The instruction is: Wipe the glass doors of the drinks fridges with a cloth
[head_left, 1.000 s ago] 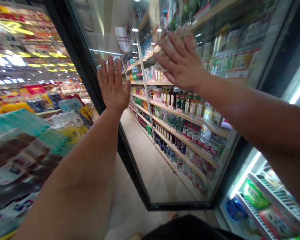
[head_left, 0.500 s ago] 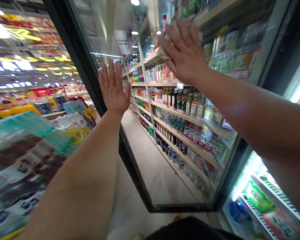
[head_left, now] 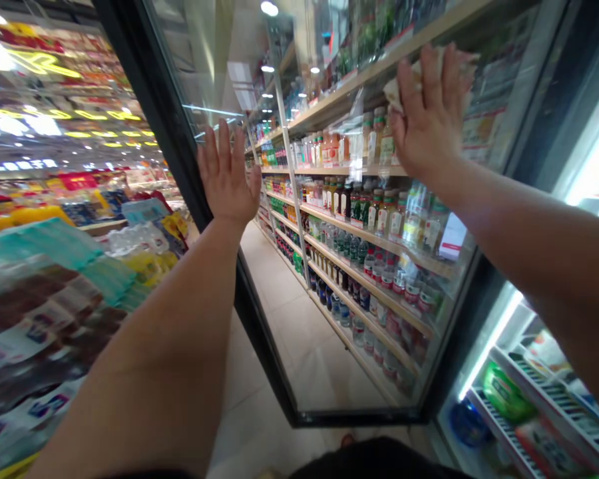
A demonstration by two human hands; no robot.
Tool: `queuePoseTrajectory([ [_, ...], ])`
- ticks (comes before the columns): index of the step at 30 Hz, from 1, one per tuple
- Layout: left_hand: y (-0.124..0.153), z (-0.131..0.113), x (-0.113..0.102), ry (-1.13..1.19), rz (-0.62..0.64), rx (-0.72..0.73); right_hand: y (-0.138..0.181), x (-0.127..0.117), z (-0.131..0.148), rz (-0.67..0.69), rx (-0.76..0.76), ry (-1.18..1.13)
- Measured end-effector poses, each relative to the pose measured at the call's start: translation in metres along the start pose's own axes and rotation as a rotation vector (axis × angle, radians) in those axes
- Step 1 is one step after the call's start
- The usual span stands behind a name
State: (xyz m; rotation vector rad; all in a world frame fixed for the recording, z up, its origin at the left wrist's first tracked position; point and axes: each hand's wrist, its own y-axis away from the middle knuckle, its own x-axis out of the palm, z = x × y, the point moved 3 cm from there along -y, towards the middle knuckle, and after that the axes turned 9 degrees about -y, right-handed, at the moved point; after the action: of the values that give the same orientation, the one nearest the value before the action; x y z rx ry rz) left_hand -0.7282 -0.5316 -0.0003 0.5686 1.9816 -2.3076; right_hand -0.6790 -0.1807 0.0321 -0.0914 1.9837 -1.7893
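— Cloth location in the head view, anyone?
— It's pinned high up on the open glass door under the right hand, fingers laid flat and close together over it. The left hand is pressed on the same pane lower down, beside the dark frame, fingers spread wide, nothing held.

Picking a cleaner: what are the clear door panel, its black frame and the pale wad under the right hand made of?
Clear door panel: glossy glass, reflecting lights. Black frame: smooth, metal or plastic. Pale wad under the right hand: crumpled cloth or paper.
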Motion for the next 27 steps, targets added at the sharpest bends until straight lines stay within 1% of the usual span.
queuePoseTrajectory([
  [1, 0.000, 0.000, 0.000, -0.002, 0.000, 0.000, 0.003, 0.001, 0.000, 0.031, -0.031, -0.016],
  [4, 0.000, -0.001, 0.000, 0.004, 0.003, 0.001, 0.009, 0.006, 0.004, 0.211, -0.248, -0.046],
  [5, 0.000, -0.001, 0.000, -0.002, 0.003, -0.001, 0.009, 0.006, 0.003, 0.241, -0.287, -0.039],
  [6, 0.000, -0.001, 0.000, -0.014, 0.003, -0.002, 0.009, 0.005, 0.001, 0.232, -0.284, -0.023],
  [7, 0.000, -0.001, 0.001, -0.026, 0.003, -0.005, 0.008, 0.002, -0.002, 0.183, -0.242, -0.002],
  [10, -0.001, 0.000, 0.001, -0.024, 0.009, -0.006, 0.009, -0.003, -0.011, -0.020, -0.054, 0.040],
  [11, -0.001, -0.001, 0.001, -0.016, 0.014, -0.004, 0.010, -0.003, -0.012, -0.045, -0.028, 0.038],
  [12, -0.001, -0.001, 0.001, -0.011, 0.018, -0.004, 0.012, -0.001, -0.011, -0.030, -0.036, 0.030],
  [15, 0.000, -0.002, -0.001, 0.007, 0.019, -0.008, 0.017, 0.005, -0.009, 0.131, -0.163, 0.007],
  [16, 0.000, -0.002, -0.001, 0.018, 0.019, -0.009, 0.018, 0.005, -0.010, 0.167, -0.185, 0.011],
  [17, 0.000, -0.002, -0.001, 0.031, 0.019, -0.009, 0.017, 0.004, -0.012, 0.164, -0.175, 0.018],
  [18, 0.000, -0.002, -0.001, 0.045, 0.020, -0.011, 0.016, 0.002, -0.015, 0.126, -0.135, 0.024],
  [21, 0.000, -0.002, 0.000, 0.054, 0.028, -0.019, 0.016, -0.003, -0.026, -0.060, 0.044, 0.017],
  [22, 0.000, -0.001, 0.001, 0.051, 0.031, -0.019, 0.017, -0.004, -0.028, -0.090, 0.070, 0.015],
  [23, 0.000, -0.001, 0.001, 0.045, 0.030, -0.017, 0.019, -0.003, -0.029, -0.085, 0.064, 0.017],
  [24, 0.000, -0.001, 0.001, 0.040, 0.028, -0.013, 0.021, -0.002, -0.029, -0.053, 0.036, 0.024],
  [27, 0.000, -0.001, 0.001, 0.069, 0.009, 0.001, 0.025, -0.002, -0.032, 0.078, -0.072, 0.059],
])
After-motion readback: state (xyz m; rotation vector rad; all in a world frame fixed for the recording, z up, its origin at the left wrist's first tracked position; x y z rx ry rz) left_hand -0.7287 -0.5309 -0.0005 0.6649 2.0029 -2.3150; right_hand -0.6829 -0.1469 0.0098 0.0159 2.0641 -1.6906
